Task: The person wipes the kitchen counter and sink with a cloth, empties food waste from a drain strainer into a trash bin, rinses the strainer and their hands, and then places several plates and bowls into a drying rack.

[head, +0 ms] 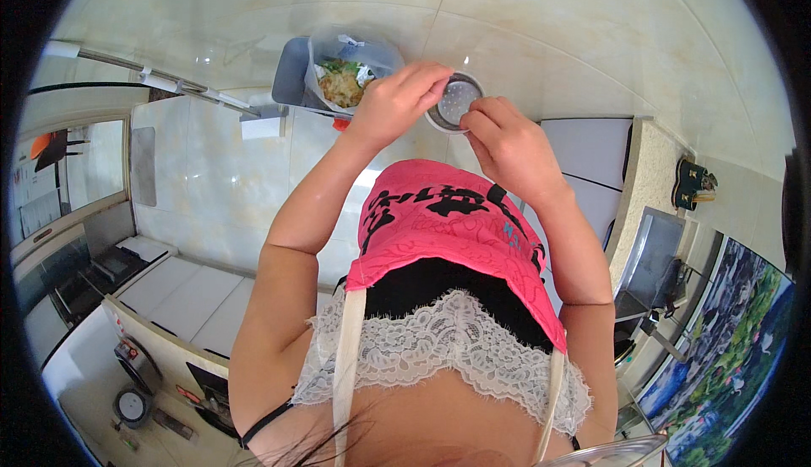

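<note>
A round metal sink strainer basket (457, 104) with a perforated bottom is held up before me. My left hand (402, 98) pinches its upper left rim between thumb and fingers. On the lower right rim the fingers of my right hand (507, 140) are closed. Just left of my left hand stands a grey waste bin (291, 73), partly lined with a clear plastic bag (374, 52). Food scraps (344, 85), pale and green, lie inside the bag. Part of the strainer's edge is hidden behind my fingers.
White cabinet doors (586, 150) and a counter edge (633, 188) run along the right, with a metal sink (652, 245) beyond. A metal rail (184, 83) slants in from the left. At the lower left, a counter (171, 391) bears several items, including a round scale-like object (132, 405).
</note>
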Tool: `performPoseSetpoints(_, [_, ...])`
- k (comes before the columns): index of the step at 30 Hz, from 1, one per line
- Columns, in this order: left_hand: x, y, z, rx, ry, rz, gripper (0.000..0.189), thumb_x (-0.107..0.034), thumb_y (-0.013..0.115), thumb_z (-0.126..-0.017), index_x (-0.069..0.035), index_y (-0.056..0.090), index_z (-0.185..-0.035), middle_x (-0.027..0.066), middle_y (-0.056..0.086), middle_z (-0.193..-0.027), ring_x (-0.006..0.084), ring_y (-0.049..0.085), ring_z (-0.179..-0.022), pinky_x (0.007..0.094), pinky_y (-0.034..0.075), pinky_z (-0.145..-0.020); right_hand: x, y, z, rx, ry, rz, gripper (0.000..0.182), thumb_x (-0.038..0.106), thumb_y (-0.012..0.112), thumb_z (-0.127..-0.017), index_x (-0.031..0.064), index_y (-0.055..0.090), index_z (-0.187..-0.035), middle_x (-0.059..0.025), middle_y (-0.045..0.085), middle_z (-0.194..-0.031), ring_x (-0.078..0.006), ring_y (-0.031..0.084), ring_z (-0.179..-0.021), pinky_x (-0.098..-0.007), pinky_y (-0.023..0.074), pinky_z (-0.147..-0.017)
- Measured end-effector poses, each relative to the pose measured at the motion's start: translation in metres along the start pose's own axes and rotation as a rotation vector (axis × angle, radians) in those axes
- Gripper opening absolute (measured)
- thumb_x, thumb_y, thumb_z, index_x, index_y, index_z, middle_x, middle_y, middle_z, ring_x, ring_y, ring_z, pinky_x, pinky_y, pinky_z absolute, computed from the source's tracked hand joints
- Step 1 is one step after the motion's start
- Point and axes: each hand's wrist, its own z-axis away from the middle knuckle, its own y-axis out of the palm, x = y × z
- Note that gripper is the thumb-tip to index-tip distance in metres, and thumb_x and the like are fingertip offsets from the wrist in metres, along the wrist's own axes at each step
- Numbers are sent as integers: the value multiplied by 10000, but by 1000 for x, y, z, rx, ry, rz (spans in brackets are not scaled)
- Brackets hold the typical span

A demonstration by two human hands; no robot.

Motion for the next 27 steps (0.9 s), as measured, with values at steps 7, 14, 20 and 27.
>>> performPoseSetpoints(7, [-19, -18, -11, 254, -586, 622, 334, -71, 561, -895, -103, 548, -1228, 37, 630, -1096, 90, 595, -889, 223, 495, -691, 3, -2, 11, 22, 0, 53, 158, 17, 651, -728, 44, 579, -865, -70, 581, -927, -249, 578, -840, -352, 500, -671])
performPoseSetpoints(14, [-19, -10, -2, 270, -565, 642, 361, -26, 566, -865, -58, 533, -1223, 51, 592, -1170, 108, 553, -1054, 255, 470, -855, 7, -8, 19, 14, 1, 71, 174, 11, 653, -720, 44, 583, -875, -66, 581, -930, -245, 577, -843, -347, 501, -674])
performPoseSetpoints(20, [-24, -7, -1, 268, -598, 646, 361, -5, 558, -862, -48, 527, -1220, 50, 592, -1171, 100, 548, -1058, 246, 462, -853, 7, -6, 21, -48, -35, 84, 239, 2, 606, -632, 30, 571, -867, -62, 556, -889, -234, 557, -809, -338, 507, -683])
performPoseSetpoints(27, [-28, -6, -1, 241, -575, 737, 327, -41, 560, -878, -59, 547, -1204, 27, 594, -1139, 76, 550, -992, 222, 451, -817, 6, -7, 25, -58, -33, 76, 255, 3, 613, -635, 37, 575, -884, -62, 568, -928, -232, 567, -834, -334, 511, -688])
